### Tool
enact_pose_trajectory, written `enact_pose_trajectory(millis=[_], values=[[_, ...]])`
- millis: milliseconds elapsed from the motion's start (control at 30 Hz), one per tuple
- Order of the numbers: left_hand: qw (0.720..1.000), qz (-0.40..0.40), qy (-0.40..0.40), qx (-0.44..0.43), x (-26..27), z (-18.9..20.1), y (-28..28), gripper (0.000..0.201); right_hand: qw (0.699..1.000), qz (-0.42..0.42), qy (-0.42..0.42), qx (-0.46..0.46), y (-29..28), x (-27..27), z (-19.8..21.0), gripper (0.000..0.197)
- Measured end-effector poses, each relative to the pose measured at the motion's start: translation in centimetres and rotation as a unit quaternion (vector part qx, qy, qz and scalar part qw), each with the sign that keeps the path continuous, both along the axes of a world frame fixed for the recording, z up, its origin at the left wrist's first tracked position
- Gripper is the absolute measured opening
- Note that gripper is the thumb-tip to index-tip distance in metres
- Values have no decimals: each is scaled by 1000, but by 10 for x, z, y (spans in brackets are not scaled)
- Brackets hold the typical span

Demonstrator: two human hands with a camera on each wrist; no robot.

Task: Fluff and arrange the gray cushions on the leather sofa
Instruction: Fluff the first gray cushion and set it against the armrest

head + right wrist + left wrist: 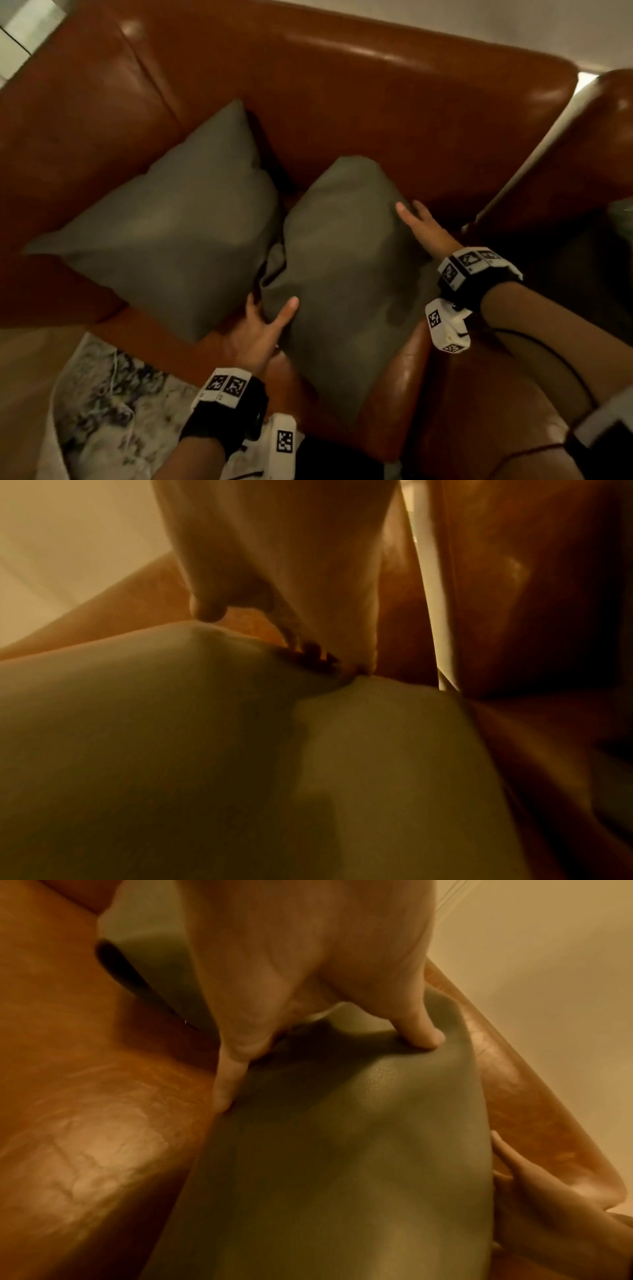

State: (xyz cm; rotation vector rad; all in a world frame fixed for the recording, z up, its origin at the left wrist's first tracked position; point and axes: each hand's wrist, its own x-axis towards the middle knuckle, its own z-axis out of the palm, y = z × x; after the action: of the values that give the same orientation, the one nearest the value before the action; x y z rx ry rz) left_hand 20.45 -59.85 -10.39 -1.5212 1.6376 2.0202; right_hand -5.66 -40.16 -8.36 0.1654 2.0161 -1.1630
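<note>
Two gray cushions lie on the brown leather sofa (342, 85). The left cushion (171, 222) leans toward the sofa's back corner, untouched. The right cushion (342, 260) lies on the seat between my hands. My left hand (270, 308) presses its near left edge, thumb on top and a straight finger along the side (226, 1091). My right hand (409, 210) presses the far right edge with straight fingers. In the right wrist view the fingertips (359, 666) dent the cushion (171, 750) and the thumb hovers just above it. The left wrist view shows the same cushion (342, 1177) stretched toward my right hand (534, 1204).
A second brown leather seat (589, 154) stands close on the right, with a narrow gap to the sofa. A patterned pale rug (109, 394) covers the floor at lower left. More leather (479, 411) fills the lower right, under my right forearm.
</note>
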Motion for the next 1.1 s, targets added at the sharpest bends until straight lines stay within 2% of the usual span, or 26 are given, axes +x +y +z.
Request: enact_pose_trajectory(millis=[33,67,133,200,233,300,367,467,533,600,700,800,900,967,1000,1100], values=[[1000,-19,5,10,0,0,-5,126,1000,-17,-5,17,-3,-1,-5,84],[999,-34,15,15,0,-1,-9,118,999,-31,1,29,-4,1,-8,85],[997,-53,44,22,1,6,-8,86,997,-81,3,6,-4,11,-5,72],[995,-59,80,10,2,20,-1,72,990,-134,12,-28,5,28,7,56],[993,-69,91,-4,2,30,2,73,986,-162,22,-37,14,38,14,53],[989,-95,116,-14,-1,49,2,81,972,-223,51,-62,37,60,26,58],[979,-141,149,-22,-10,70,-3,89,947,-296,72,-98,62,82,37,60],[952,-216,213,-52,-35,96,-10,100,904,-382,108,-160,89,109,46,49],[931,-245,256,-86,-66,107,-20,100,886,-402,121,-196,95,117,44,55],[914,-269,274,-128,-101,102,-34,96,887,-399,73,-221,93,115,40,55],[915,-308,213,-147,-134,67,-44,92,928,-338,-15,-156,93,96,24,66],[935,-280,173,-133,-136,35,-39,89,945,-306,-54,-99,98,71,7,73],[967,-178,133,-126,-129,24,-36,114,940,-324,-16,-110,101,47,1,91],[982,-115,135,-70,-129,24,-31,129,933,-326,-2,-154,100,37,0,100],[983,-104,143,-55,-129,26,-28,124,930,-322,-5,-178,99,34,1,101],[980,-88,171,-50,-127,40,-18,86,916,-320,31,-238,91,44,11,83]])
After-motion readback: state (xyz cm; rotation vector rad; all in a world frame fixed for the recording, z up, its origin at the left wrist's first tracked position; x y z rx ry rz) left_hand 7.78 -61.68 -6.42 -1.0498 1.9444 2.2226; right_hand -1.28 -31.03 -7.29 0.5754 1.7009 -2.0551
